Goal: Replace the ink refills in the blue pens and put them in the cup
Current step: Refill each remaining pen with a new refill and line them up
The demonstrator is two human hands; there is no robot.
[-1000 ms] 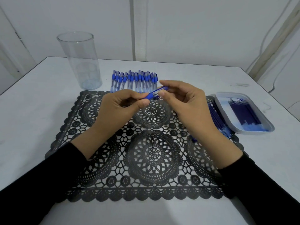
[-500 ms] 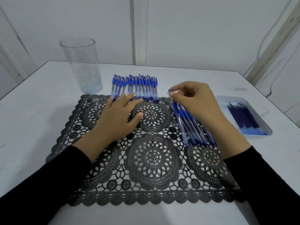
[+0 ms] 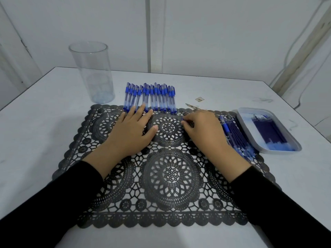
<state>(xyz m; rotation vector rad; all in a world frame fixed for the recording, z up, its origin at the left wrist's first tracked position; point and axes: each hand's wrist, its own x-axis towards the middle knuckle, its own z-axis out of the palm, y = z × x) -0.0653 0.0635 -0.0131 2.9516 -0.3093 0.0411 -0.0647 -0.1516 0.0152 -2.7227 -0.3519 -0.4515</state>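
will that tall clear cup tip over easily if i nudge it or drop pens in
Probably tippy: the cup is tall and narrow, and looks empty. Its thin clear wall suggests light plastic, so a nudge may slide it on the smooth table.

I see a black lace mat [image 3: 170, 176] of round flower medallions under the fingers [image 3: 138, 111]. Beyond them lie clear pens [image 3: 152, 97] with blue caps. To their right, dark blue refills [image 3: 266, 129] fill a pale tray [image 3: 246, 120]. The surface [image 3: 44, 122] is white.
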